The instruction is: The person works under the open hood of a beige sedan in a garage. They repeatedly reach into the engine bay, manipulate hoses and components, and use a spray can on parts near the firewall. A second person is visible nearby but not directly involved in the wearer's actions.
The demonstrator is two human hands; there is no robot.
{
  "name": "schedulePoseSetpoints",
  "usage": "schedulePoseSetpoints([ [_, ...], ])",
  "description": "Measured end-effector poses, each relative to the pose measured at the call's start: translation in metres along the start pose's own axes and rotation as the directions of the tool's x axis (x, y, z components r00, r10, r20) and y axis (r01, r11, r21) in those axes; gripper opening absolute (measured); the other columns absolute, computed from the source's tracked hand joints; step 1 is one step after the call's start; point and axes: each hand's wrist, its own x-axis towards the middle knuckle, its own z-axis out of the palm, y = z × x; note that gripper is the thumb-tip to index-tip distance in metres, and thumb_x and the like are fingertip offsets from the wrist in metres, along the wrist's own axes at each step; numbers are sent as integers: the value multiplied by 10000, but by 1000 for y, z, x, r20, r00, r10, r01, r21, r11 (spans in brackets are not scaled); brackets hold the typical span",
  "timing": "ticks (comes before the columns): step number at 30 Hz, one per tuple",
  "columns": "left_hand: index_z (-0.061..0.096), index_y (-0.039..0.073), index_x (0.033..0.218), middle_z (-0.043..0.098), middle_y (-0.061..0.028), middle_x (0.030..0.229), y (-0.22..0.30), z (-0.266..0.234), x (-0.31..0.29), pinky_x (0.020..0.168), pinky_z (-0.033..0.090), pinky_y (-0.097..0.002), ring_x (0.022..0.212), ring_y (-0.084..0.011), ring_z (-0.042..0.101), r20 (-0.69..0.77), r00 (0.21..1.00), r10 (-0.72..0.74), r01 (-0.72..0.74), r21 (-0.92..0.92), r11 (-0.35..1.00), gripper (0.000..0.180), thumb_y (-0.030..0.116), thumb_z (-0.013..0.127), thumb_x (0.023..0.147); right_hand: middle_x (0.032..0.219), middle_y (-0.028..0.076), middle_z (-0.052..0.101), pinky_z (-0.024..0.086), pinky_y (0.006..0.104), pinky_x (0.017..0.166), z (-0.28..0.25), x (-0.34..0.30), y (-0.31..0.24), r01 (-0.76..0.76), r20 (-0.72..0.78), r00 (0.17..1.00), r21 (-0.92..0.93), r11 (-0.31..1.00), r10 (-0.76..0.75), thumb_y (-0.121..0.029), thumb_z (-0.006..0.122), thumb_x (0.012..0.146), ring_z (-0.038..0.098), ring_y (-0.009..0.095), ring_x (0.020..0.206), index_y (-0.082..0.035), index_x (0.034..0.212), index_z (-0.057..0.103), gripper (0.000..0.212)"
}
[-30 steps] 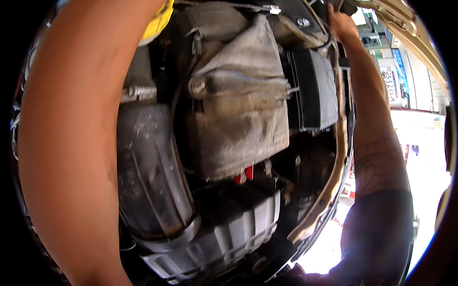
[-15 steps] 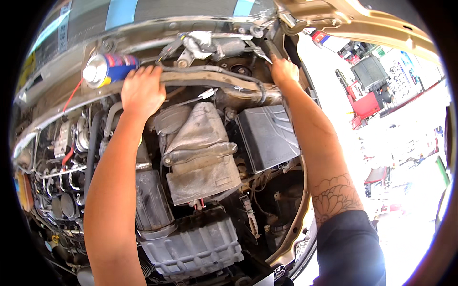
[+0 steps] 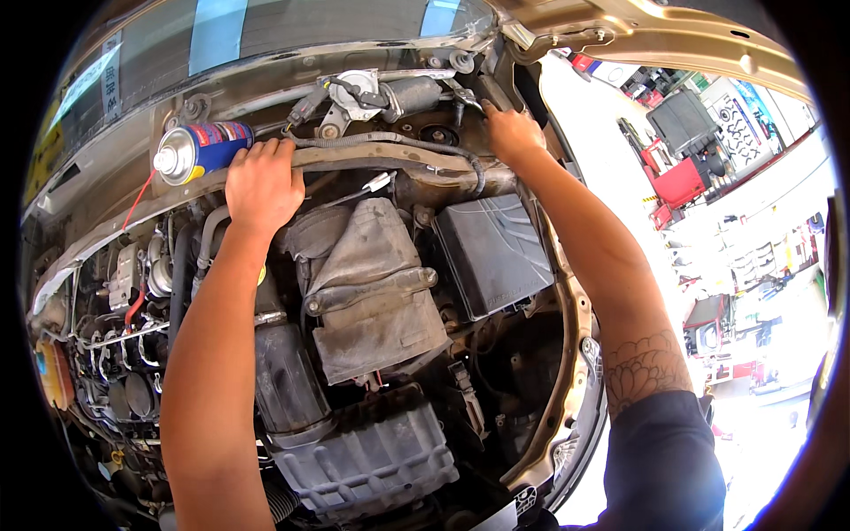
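Observation:
My left hand [image 3: 264, 184] is closed, its fingers curled over the dirty metal cowl edge [image 3: 354, 159] at the back of the engine bay. Just left of it lies a blue spray can [image 3: 208, 147] with a white cap end and a thin red straw. At the far right of the cowl, my right hand [image 3: 515, 137] is closed at the end of the wiper linkage arm [image 3: 467, 97]; its fingertips are partly hidden. Between the hands sits the silver wiper motor [image 3: 356, 96], with a black corrugated cable sleeve [image 3: 390, 139] running in front of it.
Below my arms are a grey dusty cover [image 3: 376, 274], a black lidded box [image 3: 496, 257] and a ribbed black housing [image 3: 367, 460]. Exposed engine parts [image 3: 128, 283] fill the left. The raised gold hood [image 3: 673, 35] spans the upper right; tools and a red case [image 3: 680, 181] lie beyond the fender.
The view has shifted slightly. My right hand and the linkage arm's end have moved a little, the arm now lying at a different angle. My left hand stays on the cowl edge.

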Motion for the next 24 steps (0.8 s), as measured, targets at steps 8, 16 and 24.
schedulePoseSetpoints([
  [8, 656, 47, 952, 701, -130, 949, -5, -1, 3, 828, 488, -438, 929, -311, 663, 118, 990, -71, 73, -13, 997, 213, 177, 665, 783, 1226, 212, 689, 569, 485, 925, -7, -5, -4, 66, 10, 998, -143, 988, -65, -105, 455, 986, 695, 379, 1099, -121, 1533, 412, 549],
  [16, 661, 32, 1068, 693, -131, 1045, -14, 18, -13, 905, 462, -441, 1046, -336, 623, 148, 984, -102, 117, -97, 988, 266, 200, 697, 865, 1103, 202, 727, 597, 466, 831, 41, 30, -5, 98, 12, 995, -298, 950, -99, -149, 446, 999, 732, 360, 978, -219, 1555, 377, 564],
  [24, 668, 64, 1083, 685, -131, 1056, -3, -13, -3, 908, 482, -459, 1036, -330, 632, 185, 968, -169, 172, -1, 985, 267, 201, 675, 854, 1101, 205, 722, 595, 474, 823, 36, 37, 38, 75, -96, 990, -229, 971, -99, -247, 440, 1029, 715, 383, 1001, -182, 1420, 541, 409],
])
